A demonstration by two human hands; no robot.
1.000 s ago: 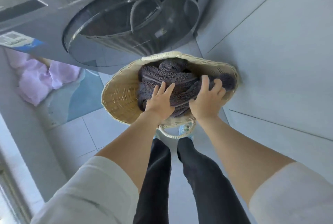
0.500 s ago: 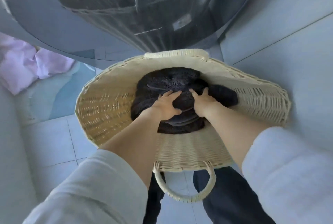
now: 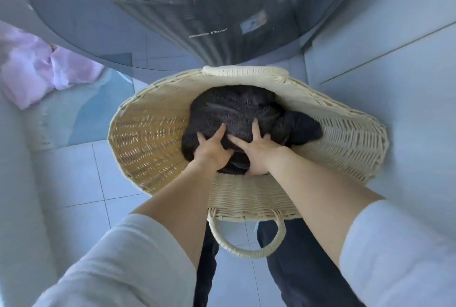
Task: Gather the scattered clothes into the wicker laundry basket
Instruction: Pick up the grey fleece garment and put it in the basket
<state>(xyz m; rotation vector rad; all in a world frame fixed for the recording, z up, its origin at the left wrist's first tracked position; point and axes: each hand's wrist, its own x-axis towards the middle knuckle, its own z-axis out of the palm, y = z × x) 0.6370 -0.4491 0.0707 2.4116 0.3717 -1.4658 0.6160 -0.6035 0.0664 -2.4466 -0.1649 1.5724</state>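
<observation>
White sleeves nearest, both forearms reaching down into wicker basket [image 3: 153, 148] on tiled floor. Left hand [image 3: 211, 148] & right hand [image 3: 256, 152] side by side, fingers spread, pressing flat on dark fuzzy garment [image 3: 237, 111] inside basket. Beyond: washer door [image 3: 160, 35]; pink cloth [image 3: 37, 72] on floor far left.

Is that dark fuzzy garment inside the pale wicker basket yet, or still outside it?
Inside. The dark fuzzy garment lies bunched within the pale wicker basket, below its rim, with the left hand and right hand pressing on it.
</observation>
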